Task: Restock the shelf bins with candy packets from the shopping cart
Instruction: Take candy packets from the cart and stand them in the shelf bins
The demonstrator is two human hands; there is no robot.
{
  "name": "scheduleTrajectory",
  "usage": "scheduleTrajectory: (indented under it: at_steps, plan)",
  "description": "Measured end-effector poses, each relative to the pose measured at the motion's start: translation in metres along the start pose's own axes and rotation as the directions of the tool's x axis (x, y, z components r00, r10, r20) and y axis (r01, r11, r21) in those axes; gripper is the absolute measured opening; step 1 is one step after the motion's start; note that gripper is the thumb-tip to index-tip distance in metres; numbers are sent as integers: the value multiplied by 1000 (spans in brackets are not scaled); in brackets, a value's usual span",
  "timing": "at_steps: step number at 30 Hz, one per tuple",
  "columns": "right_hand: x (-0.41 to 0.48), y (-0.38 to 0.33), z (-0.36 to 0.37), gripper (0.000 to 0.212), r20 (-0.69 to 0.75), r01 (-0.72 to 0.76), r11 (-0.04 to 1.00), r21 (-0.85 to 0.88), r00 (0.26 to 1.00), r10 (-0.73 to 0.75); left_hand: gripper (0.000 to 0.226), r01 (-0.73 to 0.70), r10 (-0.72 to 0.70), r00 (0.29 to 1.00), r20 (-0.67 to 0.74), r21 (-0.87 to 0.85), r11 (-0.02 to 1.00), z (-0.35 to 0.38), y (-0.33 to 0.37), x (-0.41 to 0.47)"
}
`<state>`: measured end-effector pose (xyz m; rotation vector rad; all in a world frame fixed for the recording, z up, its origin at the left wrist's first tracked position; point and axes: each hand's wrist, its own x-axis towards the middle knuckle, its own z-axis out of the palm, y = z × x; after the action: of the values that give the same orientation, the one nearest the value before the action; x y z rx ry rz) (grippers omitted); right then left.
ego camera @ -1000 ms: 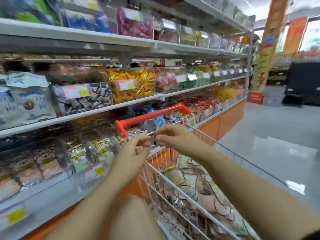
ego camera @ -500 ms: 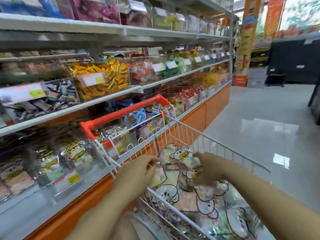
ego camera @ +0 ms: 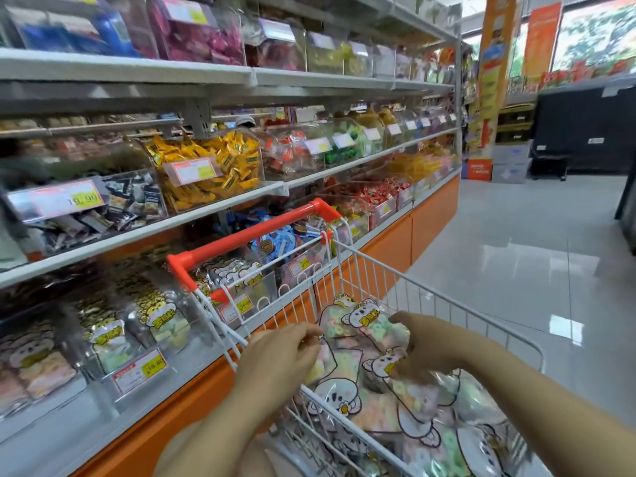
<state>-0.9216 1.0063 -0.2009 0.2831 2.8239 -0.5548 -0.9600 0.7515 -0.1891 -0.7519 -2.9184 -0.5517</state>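
The job is only just starting: the shopping cart [ego camera: 247, 235] holds a big pile of candy packets [ego camera: 344, 397], the left hand [ego camera: 278, 359] and right hand [ego camera: 423, 346] each grab some on top, and the shelf bins [ego camera: 151, 325] beside it wait for more.

Low in the frame, both hands are down in the white wire shopping cart [ego camera: 447, 297]. The cart is heaped with clear candy packets [ego camera: 344, 397] printed with cartoon animals. The left hand [ego camera: 282, 356], at centre bottom, curls its fingers round the edge of one packet. The right hand [ego camera: 426, 346], just right of it, has its thumb raised and fingers bent into the heap; whether it grips anything is unclear. The cart's red handle [ego camera: 247, 235] slants across mid-frame. Clear shelf bins [ego camera: 148, 325] at lower left hold matching packets. Grey glossy floor [ego camera: 516, 253] fills the right.
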Motion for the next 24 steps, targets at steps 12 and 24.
scheduleTrajectory:
  at_steps: [12, 24]
  plan:
    - [-8, -14, -19, 79, -96, 319, 897, 306, 948, -305, 40, 38, -15, 992, 124, -187, 982, -8, 2, 3]
    - [43, -7, -17, 66, -297, 143, 894, 424, 955, -12, 11, 100, -243, 967, -70, -778, 621, -18, -13, 15]
